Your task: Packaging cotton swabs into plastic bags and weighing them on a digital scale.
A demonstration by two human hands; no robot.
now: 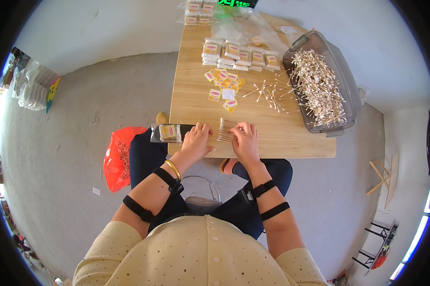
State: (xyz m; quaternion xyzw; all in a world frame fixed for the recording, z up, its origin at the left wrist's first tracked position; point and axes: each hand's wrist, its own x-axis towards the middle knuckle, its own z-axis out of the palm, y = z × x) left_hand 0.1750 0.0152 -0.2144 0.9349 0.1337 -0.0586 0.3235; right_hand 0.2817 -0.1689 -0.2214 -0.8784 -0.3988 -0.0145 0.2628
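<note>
Seated at a table [253, 143], right hand [245, 141] pinches a bundle of swabs [226, 129] square while left hand [196, 141], fingers curled, presses a bag [169, 133] flat for filling.

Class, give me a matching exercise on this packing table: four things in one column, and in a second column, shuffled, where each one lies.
Things:
1. Grey plastic bin of cotton swabs
2. Yellow paper labels
3. Red plastic bag
4. Small bundle of swabs

Places:
A. On the floor, left of the person's knees
B. At the near table edge, under the fingers of the right hand
C. On the right side of the table
D. Scattered mid-table, in front of the rows of filled packets

Pairs: 1-C, 2-D, 3-A, 4-B
</note>
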